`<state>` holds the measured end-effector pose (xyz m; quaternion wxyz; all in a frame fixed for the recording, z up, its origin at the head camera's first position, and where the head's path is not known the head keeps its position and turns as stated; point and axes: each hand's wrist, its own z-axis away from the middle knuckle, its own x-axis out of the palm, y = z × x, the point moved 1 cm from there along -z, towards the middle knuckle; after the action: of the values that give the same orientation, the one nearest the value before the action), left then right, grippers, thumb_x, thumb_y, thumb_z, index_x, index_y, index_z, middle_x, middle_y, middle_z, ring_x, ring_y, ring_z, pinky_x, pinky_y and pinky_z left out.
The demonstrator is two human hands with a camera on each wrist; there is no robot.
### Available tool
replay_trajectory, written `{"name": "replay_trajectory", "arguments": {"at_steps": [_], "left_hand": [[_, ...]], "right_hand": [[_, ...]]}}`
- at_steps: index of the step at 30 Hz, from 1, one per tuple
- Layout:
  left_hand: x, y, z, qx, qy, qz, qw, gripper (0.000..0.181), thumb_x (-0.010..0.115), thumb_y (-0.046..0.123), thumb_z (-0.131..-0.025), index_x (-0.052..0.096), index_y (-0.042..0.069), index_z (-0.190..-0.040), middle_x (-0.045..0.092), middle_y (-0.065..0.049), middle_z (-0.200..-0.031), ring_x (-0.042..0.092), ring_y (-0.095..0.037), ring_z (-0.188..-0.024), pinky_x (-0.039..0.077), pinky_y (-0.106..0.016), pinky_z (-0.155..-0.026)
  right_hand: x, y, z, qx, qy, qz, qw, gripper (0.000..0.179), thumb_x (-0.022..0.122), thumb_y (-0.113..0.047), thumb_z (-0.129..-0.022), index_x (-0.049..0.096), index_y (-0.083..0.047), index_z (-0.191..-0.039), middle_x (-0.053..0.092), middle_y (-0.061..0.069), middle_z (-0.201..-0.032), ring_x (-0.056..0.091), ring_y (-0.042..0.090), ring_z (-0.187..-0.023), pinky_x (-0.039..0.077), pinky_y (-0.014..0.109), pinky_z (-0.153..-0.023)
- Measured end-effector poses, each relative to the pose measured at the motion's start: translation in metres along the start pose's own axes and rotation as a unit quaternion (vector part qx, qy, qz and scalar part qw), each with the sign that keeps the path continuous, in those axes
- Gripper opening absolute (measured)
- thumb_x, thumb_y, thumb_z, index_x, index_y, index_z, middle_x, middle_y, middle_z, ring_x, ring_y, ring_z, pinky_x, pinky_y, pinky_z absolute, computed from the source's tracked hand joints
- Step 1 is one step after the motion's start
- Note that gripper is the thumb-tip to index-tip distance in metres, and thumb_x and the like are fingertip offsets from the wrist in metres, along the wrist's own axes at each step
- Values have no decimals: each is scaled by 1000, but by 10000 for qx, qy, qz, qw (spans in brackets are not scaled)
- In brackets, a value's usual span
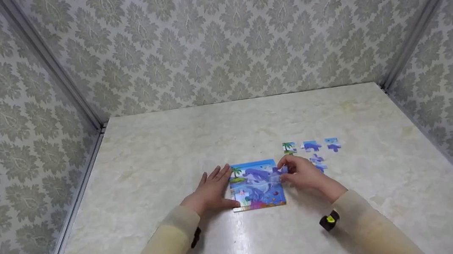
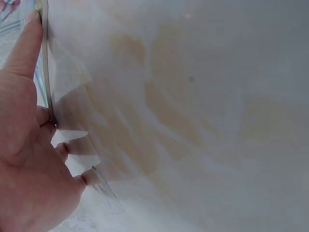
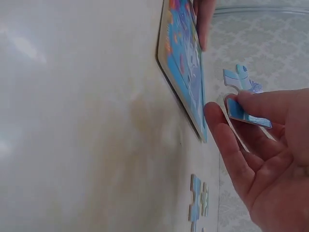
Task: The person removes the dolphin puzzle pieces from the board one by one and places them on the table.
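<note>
A blue dolphin jigsaw board (image 1: 252, 164) lies on the table in front of me, partly filled with pieces. At its left edge my left hand (image 1: 211, 191) rests with fingers spread, the thumb lying over the lower left corner. My right hand (image 1: 306, 173) is at the board's upper right side and pinches a blue and purple jigsaw piece (image 3: 236, 110) between thumb and fingers. In the right wrist view that piece is tilted and held above the board's edge. The left wrist view has the thumb (image 2: 25, 50) along the board's rim.
Several loose jigsaw pieces lie beyond and right of the board: a palm tree piece (image 1: 289, 148), a blue dolphin piece (image 1: 311, 146) and a light blue piece (image 1: 332, 144). More purple and blue pieces (image 1: 317, 160) lie just past my right hand. Patterned walls (image 1: 216, 38) enclose the table (image 1: 160, 143).
</note>
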<state>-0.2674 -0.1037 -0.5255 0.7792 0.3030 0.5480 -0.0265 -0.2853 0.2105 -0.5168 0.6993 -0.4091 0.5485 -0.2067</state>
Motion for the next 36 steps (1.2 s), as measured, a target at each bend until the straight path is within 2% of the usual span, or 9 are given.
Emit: {"name": "replay_trajectory", "arguments": {"at_steps": [4, 7, 12, 17, 22, 26, 32, 36], "left_hand": [[0, -1, -1, -4, -22, -25, 10000, 110, 74, 59, -89, 12, 13, -167, 6, -3, -176, 2, -29, -163, 1, -61, -130], [0, -2, -2, 12, -9, -64, 10000, 110, 73, 59, -89, 12, 13, -167, 6, -3, -176, 3, -30, -163, 2, -62, -129], [2, -3, -3, 21, 6, -73, 10000, 109, 73, 59, -89, 13, 12, -167, 7, -4, -176, 4, -31, -163, 3, -63, -129], [2, -2, -2, 16, 28, -39, 10000, 109, 74, 59, -88, 14, 12, -167, 7, -3, -176, 4, -31, -163, 2, -63, -129], [2, -1, 0, -30, 41, 32, 10000, 110, 74, 60, -88, 13, 14, -167, 6, -1, -176, 2, -29, -163, 1, -62, -129], [1, -1, 0, -46, 45, 27, 10000, 111, 74, 60, -88, 13, 14, -167, 6, -1, -176, 2, -29, -163, 1, -62, -129], [1, 0, 0, -77, 39, 54, 9999, 110, 75, 59, -88, 14, 14, -167, 6, -1, -176, 2, -29, -163, 1, -62, -129], [0, 0, 0, -71, 23, 19, 10000, 110, 74, 59, -88, 13, 14, -167, 6, -1, -176, 2, -29, -163, 1, -62, -129]], "right_hand": [[-16, 8, 3, -41, 36, -411, 9991, 29, 68, 1, -96, 60, -5, -122, 66, 14, -97, 75, 24, -86, 60, 37, -75], [-27, 14, 5, 49, 132, -412, 9991, 36, 70, 0, -95, 57, -3, -127, 68, 14, -94, 75, 23, -85, 60, 36, -76], [-44, 26, 10, 403, 359, -388, 9978, 34, 71, -2, -94, 58, -5, -126, 66, 11, -100, 72, 18, -83, 59, 28, -76], [-63, 41, 15, 585, 580, -429, 9957, 33, 70, -4, -96, 58, -3, -127, 65, 14, -108, 72, 17, -86, 61, 29, -77], [-84, 59, 22, 628, 948, -315, 9930, 33, 70, -8, -97, 59, -1, -128, 68, 16, -110, 70, 13, -89, 61, 34, -79], [-99, 74, 28, 727, 1155, -159, 9905, 34, 69, -10, -98, 59, -1, -129, 68, 18, -112, 68, 10, -91, 60, 30, -79], [-118, 94, 34, 1243, 1160, 153, 9853, 38, 69, -15, -99, 57, -3, -134, 66, 23, -121, 64, 15, -93, 55, 24, -75], [-125, 103, 38, 1385, 1163, 241, 9832, 38, 68, -13, -99, 57, -2, -134, 66, 22, -118, 62, 15, -86, 53, 26, -70]]}}
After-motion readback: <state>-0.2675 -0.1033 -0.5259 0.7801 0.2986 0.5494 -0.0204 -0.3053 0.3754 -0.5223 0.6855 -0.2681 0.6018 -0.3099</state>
